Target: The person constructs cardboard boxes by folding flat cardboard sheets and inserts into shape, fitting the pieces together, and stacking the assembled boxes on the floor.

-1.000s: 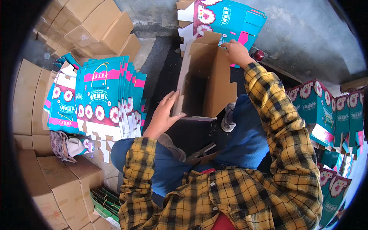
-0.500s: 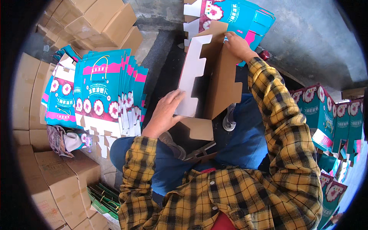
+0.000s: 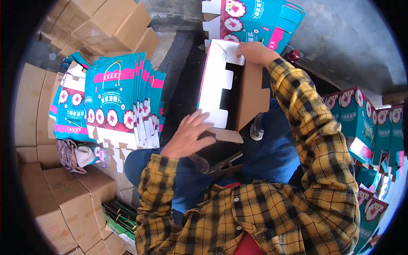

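A cardboard gift box (image 3: pixel 253 95) stands open-topped in front of me, brown inside. Its notched white flap (image 3: pixel 216 85) runs down the left side, and another white flap is folded in at the far end. My right hand (image 3: pixel 256 53) holds that far end, fingers bent over the edge of the folded flap. By the near left corner is my left hand (image 3: pixel 189 135), fingers stretched out and slightly spread, the tips touching the white flap. A brown near-end flap (image 3: pixel 229 135) tilts outward beside the left thumb. Shadow hides the box's bottom.
Flat teal-and-pink cartons (image 3: pixel 112 91) lean in a stack at left; more (image 3: pixel 263 21) lie beyond the box. Brown shipping cartons (image 3: pixel 112 25) are piled at far left and near left. Assembled teal boxes (image 3: pixel 355 114) stand at right. A dark red round object (image 3: pixel 293 55) sits by the wall.
The far end flap has gone from standing brown to folded in, white side showing, under my right hand. My left hand has loosened and spread its fingers. The near-end flap has risen.
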`<state>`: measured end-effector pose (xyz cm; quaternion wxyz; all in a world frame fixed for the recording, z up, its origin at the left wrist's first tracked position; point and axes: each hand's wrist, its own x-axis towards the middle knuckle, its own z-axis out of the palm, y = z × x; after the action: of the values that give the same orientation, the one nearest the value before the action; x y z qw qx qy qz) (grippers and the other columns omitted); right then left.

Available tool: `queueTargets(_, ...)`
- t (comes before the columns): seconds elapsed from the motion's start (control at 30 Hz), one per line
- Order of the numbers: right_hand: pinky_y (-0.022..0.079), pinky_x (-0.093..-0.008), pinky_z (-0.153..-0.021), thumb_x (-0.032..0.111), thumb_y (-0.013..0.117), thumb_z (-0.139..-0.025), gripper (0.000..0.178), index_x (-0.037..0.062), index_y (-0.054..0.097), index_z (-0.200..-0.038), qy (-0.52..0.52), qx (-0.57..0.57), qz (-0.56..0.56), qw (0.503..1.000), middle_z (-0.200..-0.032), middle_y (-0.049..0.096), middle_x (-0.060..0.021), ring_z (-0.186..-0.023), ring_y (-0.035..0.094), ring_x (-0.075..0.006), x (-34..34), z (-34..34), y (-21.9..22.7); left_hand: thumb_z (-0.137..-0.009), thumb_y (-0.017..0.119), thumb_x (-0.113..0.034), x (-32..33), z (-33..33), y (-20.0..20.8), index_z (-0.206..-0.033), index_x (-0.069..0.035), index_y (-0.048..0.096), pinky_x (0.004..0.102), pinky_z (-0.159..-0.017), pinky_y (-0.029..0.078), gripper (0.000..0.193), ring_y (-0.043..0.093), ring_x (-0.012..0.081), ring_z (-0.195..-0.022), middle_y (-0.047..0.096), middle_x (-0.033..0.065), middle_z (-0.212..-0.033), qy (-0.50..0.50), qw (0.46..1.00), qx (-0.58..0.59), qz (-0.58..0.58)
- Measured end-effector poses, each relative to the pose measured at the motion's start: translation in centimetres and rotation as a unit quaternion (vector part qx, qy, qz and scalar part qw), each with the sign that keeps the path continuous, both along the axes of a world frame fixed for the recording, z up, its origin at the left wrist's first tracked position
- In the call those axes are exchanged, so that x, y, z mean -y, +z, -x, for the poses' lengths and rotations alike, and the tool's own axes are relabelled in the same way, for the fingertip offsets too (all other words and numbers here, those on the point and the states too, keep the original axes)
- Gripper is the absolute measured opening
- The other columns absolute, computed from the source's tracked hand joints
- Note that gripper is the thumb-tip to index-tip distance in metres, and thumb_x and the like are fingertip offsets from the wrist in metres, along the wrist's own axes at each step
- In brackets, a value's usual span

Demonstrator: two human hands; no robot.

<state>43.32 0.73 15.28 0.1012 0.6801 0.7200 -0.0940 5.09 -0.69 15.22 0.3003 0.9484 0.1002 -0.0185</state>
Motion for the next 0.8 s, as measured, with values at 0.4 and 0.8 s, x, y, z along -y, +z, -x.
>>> queueTargets(0.4, 0.045, -0.0451, -0.096, 0.043, 0.051, -0.084, 0.051, 0.0270, 0.049, -0.132, -0.111, -0.024, -0.046, 0.992, -0.125, 0.052, -0.0193, -0.113, 0.054, -0.0361, 0.7, 0.1, -1.2, -0.081, 0.063, -0.020, 7.0, -6.9, -4.4, -0.124, 0.000, 0.051, 0.0498, -0.104, 0.029, 0.049, 0.044, 0.0344, -0.120, 0.051, 0.0181, -0.125, 0.224, 0.904, 0.124, -0.342)
queueTargets(0.8, 0.051, -0.0430, -0.079, 0.048, 0.048, -0.086, 0.048, 0.0164, 0.061, -0.119, -0.048, -0.086, -0.032, 0.995, -0.095, 0.066, -0.0132, -0.087, 0.063, -0.0316, 1.0, -3.7, -1.9, -0.078, 0.064, -0.016, 9.6, -7.6, -5.8, -0.115, 0.003, 0.055, 0.0483, -0.104, 0.029, 0.042, 0.043, 0.0324, -0.122, 0.052, 0.0162, -0.122, 0.217, 0.940, 0.141, -0.222)
